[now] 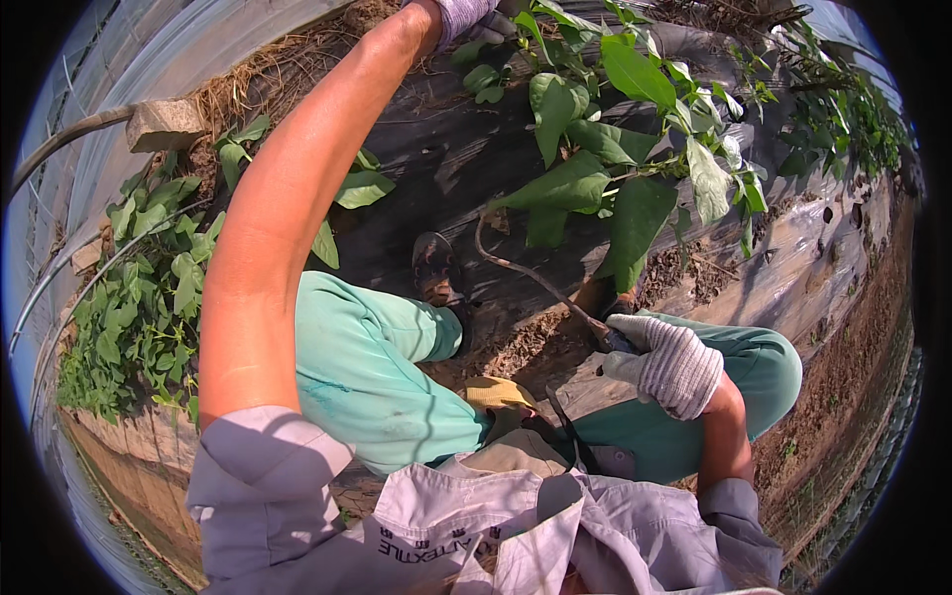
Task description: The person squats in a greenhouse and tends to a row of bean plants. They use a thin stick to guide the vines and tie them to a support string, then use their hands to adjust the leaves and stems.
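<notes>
In a striped knit glove, my right hand (664, 364) is closed around the dark handle (616, 339) of a slender, curved hand tool (532, 274). The tool's far end bends up beneath the broad leaves of a green plant (573, 182). My left arm stretches to the top of the view, where my gloved left hand (480, 18) is partly cut off beside the leaves; its fingers and anything in them cannot be made out. Black plastic mulch film (446, 141) lies under the plant. My knees are bent apart, with a patterned shoe (435, 268) between them.
Plastic sheeting (141, 59) and bent hoops (74, 137) line the left side, near a concrete block (163, 125). More leafy plants (141, 297) grow at the left and upper right (840, 126). Dry plant litter (520, 346) lies near my feet. Bare soil (840, 379) runs along the right.
</notes>
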Tool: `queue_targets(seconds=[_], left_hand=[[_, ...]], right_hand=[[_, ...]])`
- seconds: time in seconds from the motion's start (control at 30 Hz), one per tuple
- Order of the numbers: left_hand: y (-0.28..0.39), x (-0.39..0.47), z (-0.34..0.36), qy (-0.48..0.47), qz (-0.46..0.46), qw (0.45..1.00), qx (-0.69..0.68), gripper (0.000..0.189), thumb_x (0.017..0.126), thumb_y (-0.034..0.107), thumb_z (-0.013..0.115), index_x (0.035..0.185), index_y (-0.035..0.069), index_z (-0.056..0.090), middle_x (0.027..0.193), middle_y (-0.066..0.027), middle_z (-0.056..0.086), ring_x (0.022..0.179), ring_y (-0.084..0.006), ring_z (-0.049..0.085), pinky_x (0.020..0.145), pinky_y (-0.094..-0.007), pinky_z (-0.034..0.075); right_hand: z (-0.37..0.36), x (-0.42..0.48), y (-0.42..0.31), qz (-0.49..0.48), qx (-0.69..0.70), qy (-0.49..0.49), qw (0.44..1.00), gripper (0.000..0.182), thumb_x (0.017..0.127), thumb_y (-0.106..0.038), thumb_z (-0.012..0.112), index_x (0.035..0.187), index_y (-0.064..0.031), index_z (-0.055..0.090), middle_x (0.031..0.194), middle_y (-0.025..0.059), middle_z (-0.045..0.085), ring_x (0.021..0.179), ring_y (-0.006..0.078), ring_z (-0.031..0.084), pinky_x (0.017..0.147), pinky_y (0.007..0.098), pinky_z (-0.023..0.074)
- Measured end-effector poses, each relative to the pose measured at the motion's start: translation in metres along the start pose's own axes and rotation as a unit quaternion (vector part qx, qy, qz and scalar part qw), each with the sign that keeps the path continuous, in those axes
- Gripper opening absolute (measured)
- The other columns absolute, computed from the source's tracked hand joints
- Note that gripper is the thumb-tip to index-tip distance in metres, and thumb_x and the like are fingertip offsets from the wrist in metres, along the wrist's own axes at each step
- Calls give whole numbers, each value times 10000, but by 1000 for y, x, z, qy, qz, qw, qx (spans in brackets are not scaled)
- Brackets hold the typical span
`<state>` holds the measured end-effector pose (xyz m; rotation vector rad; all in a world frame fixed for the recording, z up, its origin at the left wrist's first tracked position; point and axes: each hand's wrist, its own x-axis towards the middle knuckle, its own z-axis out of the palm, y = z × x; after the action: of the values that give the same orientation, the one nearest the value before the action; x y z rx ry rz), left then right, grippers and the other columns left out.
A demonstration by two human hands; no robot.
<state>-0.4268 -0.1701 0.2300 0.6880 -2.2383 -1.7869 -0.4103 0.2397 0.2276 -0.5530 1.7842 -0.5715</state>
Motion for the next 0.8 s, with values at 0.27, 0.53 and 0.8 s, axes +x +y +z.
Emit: queue_targets(seconds=[0.27, 0.53, 0.8], left_hand=[[-58, -39, -19, -264, -83, 785, 555, 607, 774, 490, 676, 1197, 57, 637, 1158, -167, 655, 1063, -319, 619, 926, -393, 476], [-77, -45, 51, -344, 33, 741, 575, 665, 794, 449, 656, 1369, 154, 499, 1156, -200, 583, 1031, -382, 588, 878, -447, 483], [-52, -12, 58, -136, 149, 885, 420, 809, 790, 536, 666, 1410, 79, 417, 1175, -244, 604, 1084, -379, 584, 932, -412, 461]], right_hand=[[6, 8, 10, -59, -87, 31, 994, 482, 839, -205, 722, 1255, -17, 567, 840, 85, 676, 758, 117, 617, 715, 284, 511], [10, 11, -2, -53, -83, 23, 995, 477, 841, -239, 709, 1230, -1, 573, 829, 112, 677, 729, 159, 639, 701, 294, 517], [9, 19, 11, -53, -136, 57, 988, 473, 835, -221, 719, 1240, -23, 571, 832, 87, 665, 739, 170, 613, 685, 302, 508]])
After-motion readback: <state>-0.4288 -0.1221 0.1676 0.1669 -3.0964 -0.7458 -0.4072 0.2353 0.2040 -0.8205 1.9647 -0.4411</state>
